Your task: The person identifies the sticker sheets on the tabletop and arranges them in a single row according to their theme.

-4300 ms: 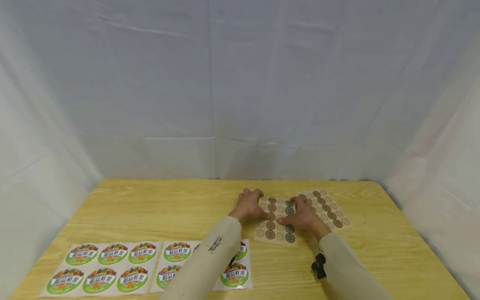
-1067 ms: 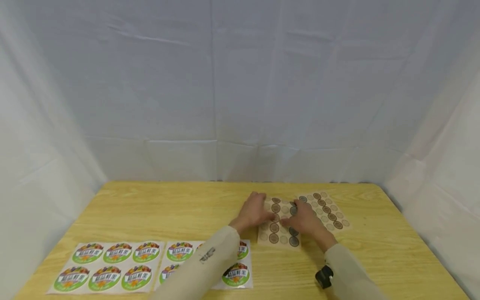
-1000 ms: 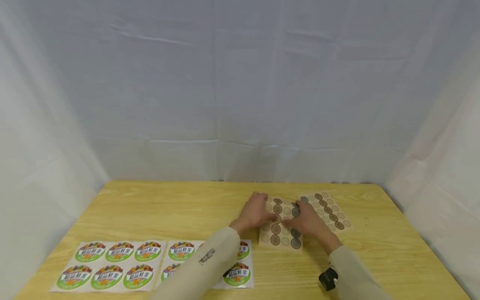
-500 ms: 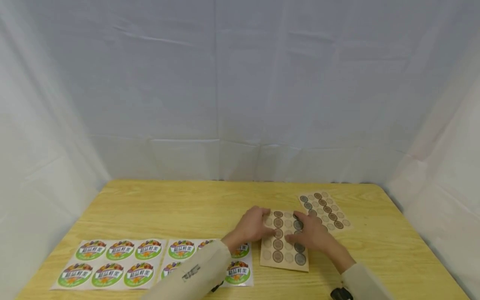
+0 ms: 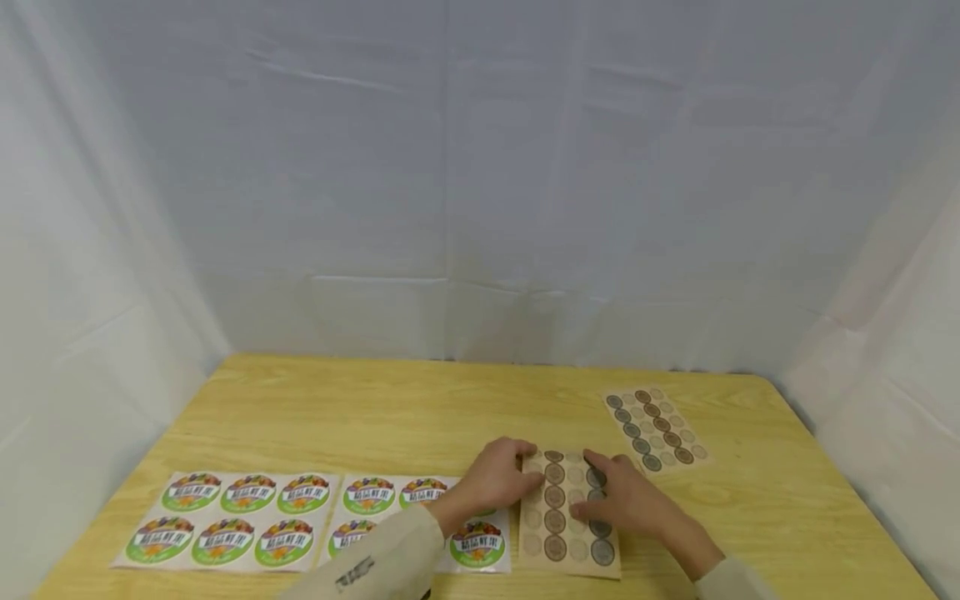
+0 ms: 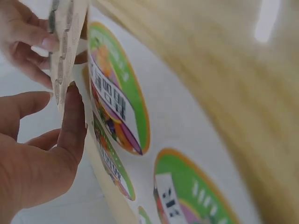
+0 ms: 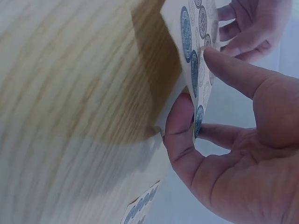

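Both hands hold a tan sheet of round stickers in brown, dark grey and pale columns. My left hand pinches its left edge between thumb and fingers; my right hand pinches the right edge, thumb on the printed face. In the right wrist view, the sheet is tilted up off the table, a finger of the right hand curled behind it. In the left wrist view, the left hand is at one end of the sheet.
A similar tan sticker sheet lies farther back on the right of the wooden table. Two white sheets of round fruit labels, one on the left and one nearer the middle, lie in front; my left forearm crosses the second. White curtains surround the table.
Both hands have drawn the held sticker sheet towards the near edge of the table, and it has come away from the back sheet. The fruit label sheets have stayed put.
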A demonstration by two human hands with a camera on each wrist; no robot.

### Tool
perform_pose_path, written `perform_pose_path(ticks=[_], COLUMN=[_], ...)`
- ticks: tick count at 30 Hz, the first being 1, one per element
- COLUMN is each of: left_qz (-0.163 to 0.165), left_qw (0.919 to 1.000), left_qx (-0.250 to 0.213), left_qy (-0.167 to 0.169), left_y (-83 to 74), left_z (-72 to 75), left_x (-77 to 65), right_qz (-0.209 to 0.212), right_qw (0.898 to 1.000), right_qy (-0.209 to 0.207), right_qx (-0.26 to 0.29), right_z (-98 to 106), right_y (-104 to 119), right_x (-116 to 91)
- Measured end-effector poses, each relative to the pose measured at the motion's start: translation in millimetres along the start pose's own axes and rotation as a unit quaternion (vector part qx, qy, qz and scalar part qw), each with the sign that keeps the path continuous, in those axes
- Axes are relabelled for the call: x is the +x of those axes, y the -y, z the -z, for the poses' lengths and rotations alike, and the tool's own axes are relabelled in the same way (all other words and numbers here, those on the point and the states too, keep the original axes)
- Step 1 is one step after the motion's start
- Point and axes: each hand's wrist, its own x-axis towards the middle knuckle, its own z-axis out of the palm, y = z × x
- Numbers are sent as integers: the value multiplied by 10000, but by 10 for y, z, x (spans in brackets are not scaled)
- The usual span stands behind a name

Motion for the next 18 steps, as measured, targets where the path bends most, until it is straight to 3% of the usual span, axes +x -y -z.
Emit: perform_pose_path(ticks=[4, 8, 13, 18], left_qz=[321, 530, 533, 372], left_qw=[9976, 9944, 9940, 9968], left_qx=[-605, -908, -944, -678], left_qy=[27, 108, 152, 180], left_y=[3, -3, -2, 1], left_z=[35, 45, 34, 23], left_x=[-39, -50, -86, -114], right_qz=[64, 127, 94, 130], right_qw=[10000, 9998, 9998, 9998], right_qy=[-6, -105, -143, -151], right_qx=[29, -72, -70, -19], right_z=[-23, -44, -88, -122], right_y=[11, 14, 11, 30], right_x=[-21, -36, -69, -96])
